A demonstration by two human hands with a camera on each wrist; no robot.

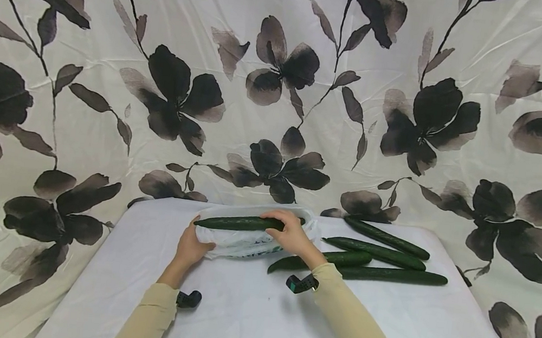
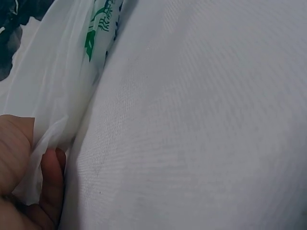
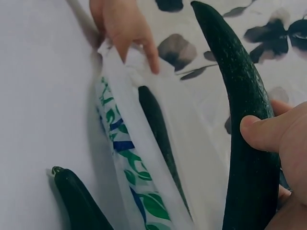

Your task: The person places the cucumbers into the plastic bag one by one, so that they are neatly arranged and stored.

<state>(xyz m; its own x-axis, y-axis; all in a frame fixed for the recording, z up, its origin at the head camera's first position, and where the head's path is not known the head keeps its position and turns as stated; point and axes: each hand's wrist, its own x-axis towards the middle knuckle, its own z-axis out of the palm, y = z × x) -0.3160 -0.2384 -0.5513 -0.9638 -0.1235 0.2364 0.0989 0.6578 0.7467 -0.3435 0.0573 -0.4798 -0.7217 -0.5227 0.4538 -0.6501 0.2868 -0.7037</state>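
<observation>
My right hand (image 1: pixel 291 235) grips a long dark green cucumber (image 1: pixel 236 223) and holds it lengthwise over a white plastic bag (image 1: pixel 231 245). In the right wrist view the thumb lies across this cucumber (image 3: pixel 244 91). Another cucumber (image 3: pixel 156 120) shows inside the open mouth of the bag, which bears a green and blue leaf print. At the bag's left end, my left hand (image 1: pixel 190 247) holds the edge of the mouth. The left wrist view has the thin film of the bag (image 2: pixel 55 72) running between thumb and fingers of that hand (image 2: pixel 14 163).
Several more cucumbers (image 1: pixel 395 275) lie side by side at the right of the white-covered table (image 1: pixel 246 324), one (image 1: pixel 286 264) reaching under the right wrist. A flower-patterned cloth (image 1: pixel 246 19) hangs behind the table's back edge.
</observation>
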